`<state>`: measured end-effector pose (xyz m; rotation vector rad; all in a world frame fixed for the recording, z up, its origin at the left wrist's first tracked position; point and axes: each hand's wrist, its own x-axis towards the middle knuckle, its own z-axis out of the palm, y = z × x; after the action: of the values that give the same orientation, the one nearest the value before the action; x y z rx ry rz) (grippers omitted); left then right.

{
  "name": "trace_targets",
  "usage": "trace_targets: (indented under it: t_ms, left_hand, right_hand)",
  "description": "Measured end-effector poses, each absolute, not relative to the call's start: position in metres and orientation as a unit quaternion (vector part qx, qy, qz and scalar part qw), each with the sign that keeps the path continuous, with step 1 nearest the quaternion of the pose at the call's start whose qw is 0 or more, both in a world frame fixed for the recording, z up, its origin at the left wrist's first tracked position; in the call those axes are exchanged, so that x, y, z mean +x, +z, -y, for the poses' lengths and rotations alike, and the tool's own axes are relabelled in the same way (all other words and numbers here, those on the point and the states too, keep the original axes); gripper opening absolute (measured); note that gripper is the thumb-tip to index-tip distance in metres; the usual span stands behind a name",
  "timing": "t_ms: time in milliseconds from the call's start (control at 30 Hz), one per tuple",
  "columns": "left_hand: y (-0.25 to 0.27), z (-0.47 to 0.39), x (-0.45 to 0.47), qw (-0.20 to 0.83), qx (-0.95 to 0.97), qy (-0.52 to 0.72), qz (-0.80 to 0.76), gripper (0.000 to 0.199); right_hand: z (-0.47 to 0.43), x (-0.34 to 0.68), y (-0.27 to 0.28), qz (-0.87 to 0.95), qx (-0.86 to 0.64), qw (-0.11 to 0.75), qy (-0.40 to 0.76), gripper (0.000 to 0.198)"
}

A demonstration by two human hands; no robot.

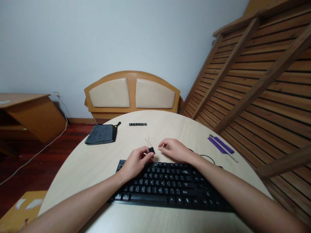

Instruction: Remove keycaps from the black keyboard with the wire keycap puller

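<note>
My left hand [137,161] is closed on a wire keycap puller [151,150], pinching its small black body between thumb and fingers above the far edge of the keyboard. Two thin wires with bent tips stick up from it, away from me. My right hand [173,149] hovers or rests just to the right of the puller, fingers lightly curved and thumb apart, with nothing in it. Beneath both forearms lies a black keyboard [155,183]; my left hand covers its upper left part, and the right forearm hides some of its right side.
A short row of small black keycaps [138,124] lies at the back of the round table [73,181]. To its left is a dark grey zip pouch [100,134]. Purple flat pieces with a thin metal tool [218,144] lie at right. Wooden slats [255,84] lean beyond the table.
</note>
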<state>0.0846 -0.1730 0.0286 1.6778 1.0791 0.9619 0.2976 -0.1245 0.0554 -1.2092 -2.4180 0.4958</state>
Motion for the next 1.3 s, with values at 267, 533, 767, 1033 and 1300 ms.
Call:
trace_targets:
  t_ms: [267, 533, 767, 1033, 1300]
  left_hand:
    - [0.045, 0.172, 0.088, 0.488, 0.678, 0.359, -0.416, 0.023]
    - [0.051, 0.174, 0.095, 0.443, 0.719, 0.349, -0.406, 0.021]
    - [0.038, 0.171, 0.1, 0.46, 0.691, 0.374, -0.414, 0.023]
    - [0.038, 0.17, 0.102, 0.48, 0.681, 0.369, -0.413, 0.023]
    - [0.037, 0.177, 0.101, 0.355, 0.767, 0.33, -0.42, 0.025]
  right_hand:
    - [0.176, 0.323, 0.059, 0.868, -0.37, 0.187, 0.273, 0.025]
    - [0.177, 0.316, 0.044, 0.859, -0.37, 0.221, 0.276, 0.019]
    - [0.179, 0.314, 0.041, 0.836, -0.388, 0.245, 0.301, 0.024]
    - [0.179, 0.313, 0.042, 0.834, -0.396, 0.245, 0.297, 0.023]
    - [0.18, 0.313, 0.043, 0.84, -0.385, 0.243, 0.294, 0.021]
